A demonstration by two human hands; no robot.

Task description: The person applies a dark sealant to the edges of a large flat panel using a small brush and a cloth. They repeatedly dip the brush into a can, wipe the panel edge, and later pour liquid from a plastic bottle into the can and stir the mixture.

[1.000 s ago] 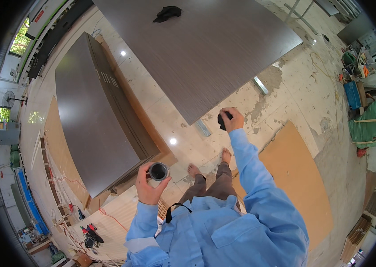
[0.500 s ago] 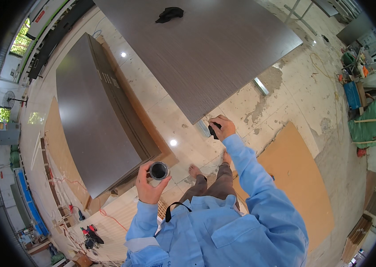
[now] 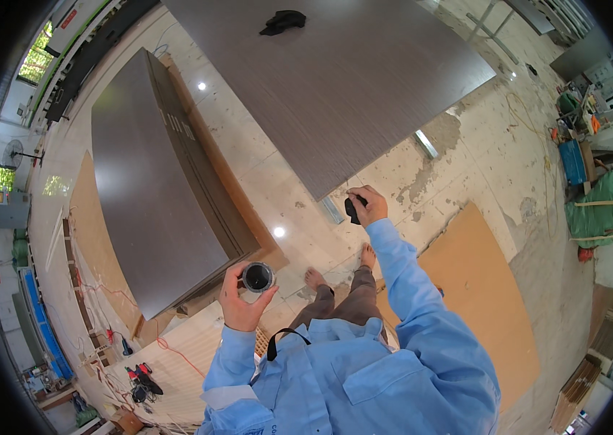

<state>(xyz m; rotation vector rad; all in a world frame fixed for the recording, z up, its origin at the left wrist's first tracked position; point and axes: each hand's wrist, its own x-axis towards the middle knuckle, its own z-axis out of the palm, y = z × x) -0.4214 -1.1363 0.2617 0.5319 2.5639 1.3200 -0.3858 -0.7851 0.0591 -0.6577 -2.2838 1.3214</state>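
Observation:
My left hand (image 3: 242,299) is closed around a small round cup (image 3: 258,278) with a pale rim and a dark inside, held upright at the lower middle. My right hand (image 3: 370,204) pinches a crumpled black cloth (image 3: 355,210). That hand is just off the near corner of a large grey-brown wood-grain panel (image 3: 350,94), with a small gap between them. Another black cloth (image 3: 283,22) lies bunched on the far part of the panel. What lies inside the cup is too dark to make out.
A stack of dark panels (image 3: 154,196) stands at my left. Brown sheet board (image 3: 473,297) lies on the floor at my right. Metal stand parts (image 3: 426,143) show under the panel. Cords and red-black tools (image 3: 145,380) lie at the lower left; a green bundle (image 3: 596,209) sits far right.
My right hand has drawn slightly to the right with the black cloth, away from the panel's corner. The left hand and cup have hardly moved.

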